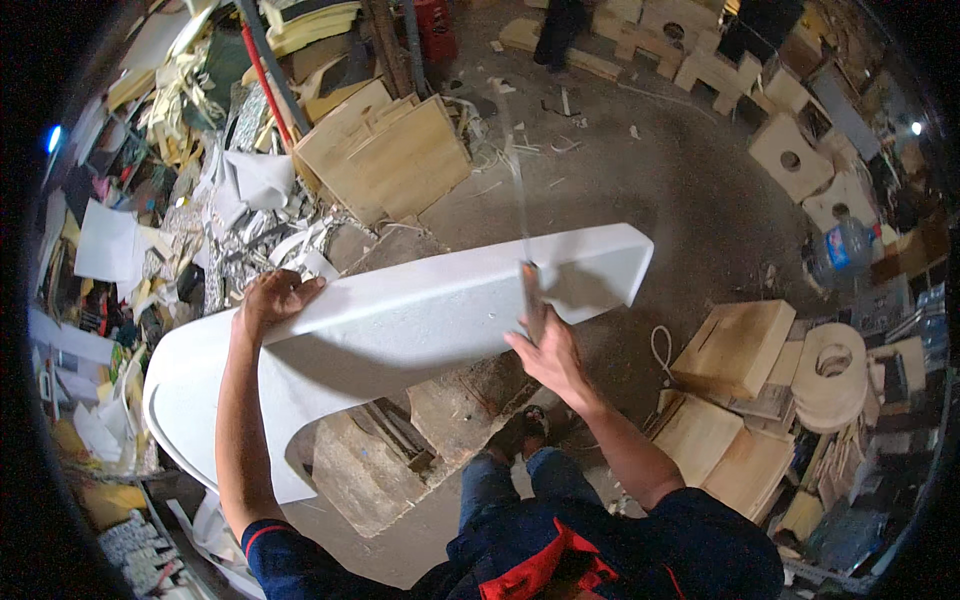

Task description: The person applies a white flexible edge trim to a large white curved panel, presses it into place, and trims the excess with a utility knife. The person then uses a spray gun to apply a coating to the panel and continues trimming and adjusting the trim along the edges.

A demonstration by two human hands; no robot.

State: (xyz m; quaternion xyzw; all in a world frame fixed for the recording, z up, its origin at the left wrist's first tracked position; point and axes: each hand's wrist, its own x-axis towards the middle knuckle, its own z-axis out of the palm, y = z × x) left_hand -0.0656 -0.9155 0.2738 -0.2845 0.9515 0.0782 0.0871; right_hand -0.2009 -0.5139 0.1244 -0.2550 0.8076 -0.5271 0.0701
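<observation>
Containers first. One big blue-tinted water jug (846, 246) lay tipped on the right side, red cap near one end; couldn't make out a fill level. At least one clear plastic bottle (932, 300) was out by the right rim, contents too small to read. One red crate-like container (433, 30) stood at the top, inside hidden. One wooden box-shaped piece (728, 350) sat on the right, interior out of sight.

Main part: one white L-shaped panel (430, 325), mid-view over a low rough bench (355, 485). Wide end was left, long narrow arm ran up to the right. Contact with the bench was hidden.

Two hands on the job. Left grip (280, 300): bent fingers on the panel's far edge, toward the wide end; couldn't say if pinching or only resting. Right grip (553, 355): wrapped round the handle of one long-bladed hand tool (531, 292), over the panel's right half. Blade was motion-blurred, pointing away from the body.

Other counts: one stack of rounded wooden rings (828, 395), at least three boards with round holes (775, 140) upper right, one leaning batch of plywood sheets (385, 160), one big scrap heap (255, 220) on the left, uncountable.
</observation>
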